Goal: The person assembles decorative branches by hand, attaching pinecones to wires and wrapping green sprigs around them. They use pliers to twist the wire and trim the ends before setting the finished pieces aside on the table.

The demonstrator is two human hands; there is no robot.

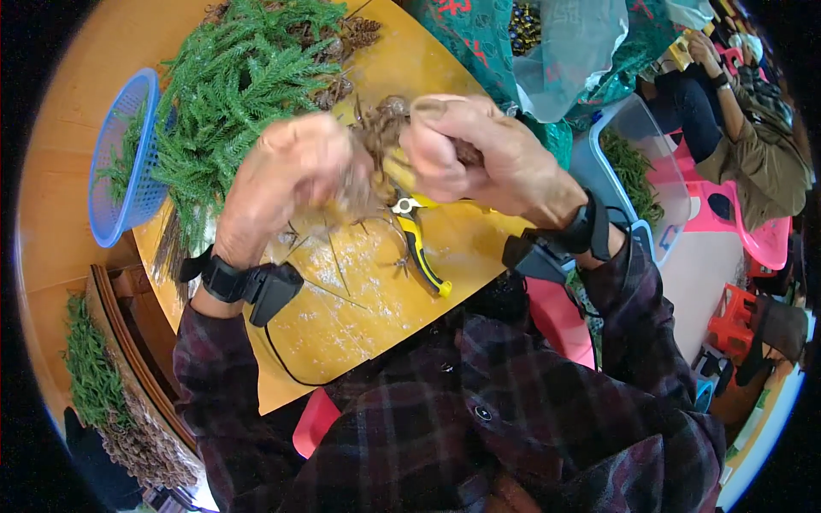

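Both my hands are raised over the yellow tabletop (342,329). Motion smears my left hand (312,162); its fingers are bent, and I cannot tell what they hold. My right hand (483,150) is closed in a fist, with part of a brown pine cone (468,154) showing inside its curl. More brown cones (383,124) appear between the two hands, partly hidden and blurred. Just below them lie pliers (416,248) with yellow-and-black handles. Thin brown stems (335,256) and white flecks are scattered nearby.
Green artificial pine branches (239,94) are heaped at the far left, beside a blue basket (128,162). Far right are green plastic bags (479,51) and a clear bin (637,162) holding greenery. Another person (744,128) sits beyond. More branches (94,368) lie lower left.
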